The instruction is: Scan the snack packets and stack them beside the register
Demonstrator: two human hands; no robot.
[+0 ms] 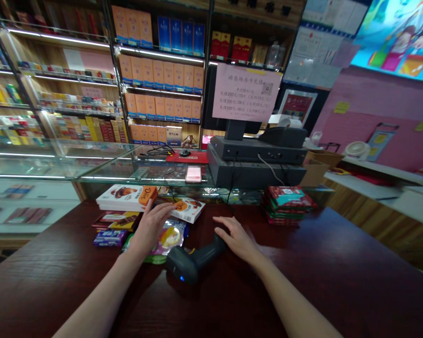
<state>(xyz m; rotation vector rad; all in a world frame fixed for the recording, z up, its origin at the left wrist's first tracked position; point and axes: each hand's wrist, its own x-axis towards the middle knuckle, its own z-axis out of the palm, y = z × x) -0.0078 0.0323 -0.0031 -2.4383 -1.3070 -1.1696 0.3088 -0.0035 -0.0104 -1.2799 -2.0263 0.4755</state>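
Observation:
My left hand [151,224] stretches forward with fingers flat and together, holding nothing, its tips by a white and orange snack box [187,209]. Under the wrist lies a round, shiny snack packet [169,238]. My right hand [234,237] rests palm down with fingers spread, lying on the handle end of a dark barcode scanner [190,262] on the dark wooden counter [324,272]. A blue light glows on the scanner's head.
Flat snack boxes [125,197] and chocolate bars [111,230] lie left of my hands. A stack of red and green packets [289,203] sits at right. Behind stand a glass counter [91,164], a till with its screen [254,159] and stocked shelves [162,75].

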